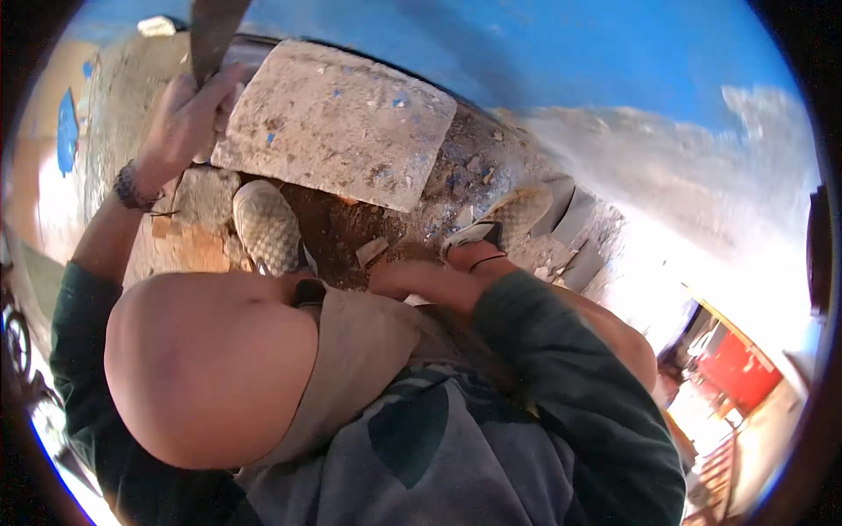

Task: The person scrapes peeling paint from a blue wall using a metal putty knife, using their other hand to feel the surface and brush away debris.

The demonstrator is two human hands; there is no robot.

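Note:
My left hand is at the far left, closed round the lower end of a dark brown, flat, blade-like piece. The piece rises to the top edge; its exact kind does not show. Right beside this hand lies a rough grey slab with blue paint flecks, close to the blue wall. My right hand hangs low between my legs, near a small broken chunk on the dirt. Its fingers are mostly hidden, so what they hold, if anything, cannot be made out.
My checkered shoes stand on either side of loose dirt. A grey block and orange brick sit at the left. Broken tile pieces lie by the right shoe. The blue wall runs along the back.

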